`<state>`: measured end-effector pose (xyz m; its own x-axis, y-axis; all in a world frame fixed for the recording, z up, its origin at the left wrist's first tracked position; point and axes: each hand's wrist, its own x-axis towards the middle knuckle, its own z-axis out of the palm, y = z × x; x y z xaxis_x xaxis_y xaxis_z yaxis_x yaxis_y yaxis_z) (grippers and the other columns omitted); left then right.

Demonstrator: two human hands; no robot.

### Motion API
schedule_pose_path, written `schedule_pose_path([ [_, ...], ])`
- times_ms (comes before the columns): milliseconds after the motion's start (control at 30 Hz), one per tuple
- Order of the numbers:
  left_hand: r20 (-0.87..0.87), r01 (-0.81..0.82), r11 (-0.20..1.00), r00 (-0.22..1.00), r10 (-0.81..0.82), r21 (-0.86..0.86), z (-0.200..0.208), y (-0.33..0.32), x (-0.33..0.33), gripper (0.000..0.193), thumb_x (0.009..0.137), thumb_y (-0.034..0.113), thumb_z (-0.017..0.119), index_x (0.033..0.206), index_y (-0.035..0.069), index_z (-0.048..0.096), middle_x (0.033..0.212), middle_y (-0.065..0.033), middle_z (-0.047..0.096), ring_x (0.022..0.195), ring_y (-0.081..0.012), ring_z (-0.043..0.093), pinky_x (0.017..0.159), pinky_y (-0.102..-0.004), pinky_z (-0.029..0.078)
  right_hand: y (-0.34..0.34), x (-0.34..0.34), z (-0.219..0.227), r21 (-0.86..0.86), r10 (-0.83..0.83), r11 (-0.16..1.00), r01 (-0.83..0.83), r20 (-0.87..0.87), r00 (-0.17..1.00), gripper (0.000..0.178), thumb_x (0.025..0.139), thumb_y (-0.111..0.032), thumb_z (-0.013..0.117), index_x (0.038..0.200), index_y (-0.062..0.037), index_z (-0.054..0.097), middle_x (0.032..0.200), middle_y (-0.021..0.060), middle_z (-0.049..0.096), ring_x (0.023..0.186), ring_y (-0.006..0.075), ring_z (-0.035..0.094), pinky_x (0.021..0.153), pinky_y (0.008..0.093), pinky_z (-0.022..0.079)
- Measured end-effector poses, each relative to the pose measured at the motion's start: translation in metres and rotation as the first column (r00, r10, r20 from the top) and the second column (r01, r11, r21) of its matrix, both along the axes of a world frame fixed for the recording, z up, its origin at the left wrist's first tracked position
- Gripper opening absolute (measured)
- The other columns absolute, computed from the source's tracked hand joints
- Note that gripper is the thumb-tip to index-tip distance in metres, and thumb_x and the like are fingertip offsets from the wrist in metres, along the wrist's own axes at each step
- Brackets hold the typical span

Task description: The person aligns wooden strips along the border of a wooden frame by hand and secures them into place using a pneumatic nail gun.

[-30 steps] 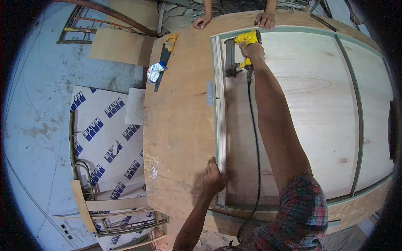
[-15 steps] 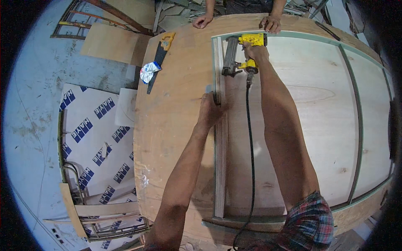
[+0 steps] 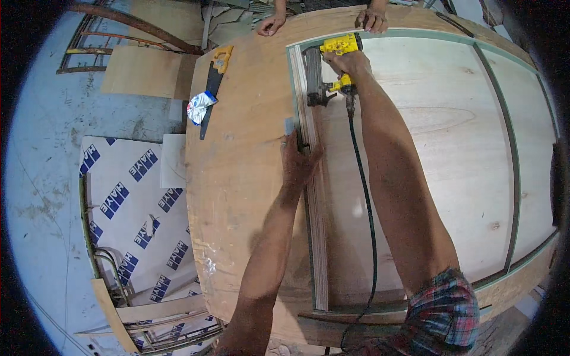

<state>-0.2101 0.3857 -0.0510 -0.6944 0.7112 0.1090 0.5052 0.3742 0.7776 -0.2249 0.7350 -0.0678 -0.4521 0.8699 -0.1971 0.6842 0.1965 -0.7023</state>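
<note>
My right hand is closed around the handle of a yellow and dark grey pneumatic nail gun near the far left corner of a wooden panel. The gun's dark magazine lies over a bundle of long layered strips along the panel's left edge. A black air hose runs from the gun toward me. My left hand grips the strips and the green-edged frame about midway, thumb on the inner side, the other fingers partly hidden at the outer side.
A handsaw with a crumpled silver-blue packet on it lies left on the worktable. Another person's hands rest at the far edge. Printed sheeting and wooden offcuts lie on the floor at left.
The view has shifted a little. My right hand still holds the nail gun, now tilted slightly, at the same corner. My left hand's thumb now presses closer over the strips.
</note>
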Motion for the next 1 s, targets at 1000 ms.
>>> schedule_pose_path([
  [1000, -0.010, -0.008, 0.994, 1.000, 0.009, 0.105, -0.011, -0.010, -0.009, 0.066, 0.073, 0.023, 0.082, 0.123, -0.003, 0.048, 0.119, -0.0237, 0.050, 0.111, -0.0391, 0.052, 0.094, -0.0492, 0.046, -0.013, 0.001, 0.022, 0.308, 0.274, 0.897, -0.317, 0.177, 0.945, 0.065, 0.080, -0.062, 0.055, 0.133, -0.0252, 0.057, 0.129, 0.0067, 0.064, 0.120, 0.0233, 0.060, 0.101, 0.0405, 0.047],
])
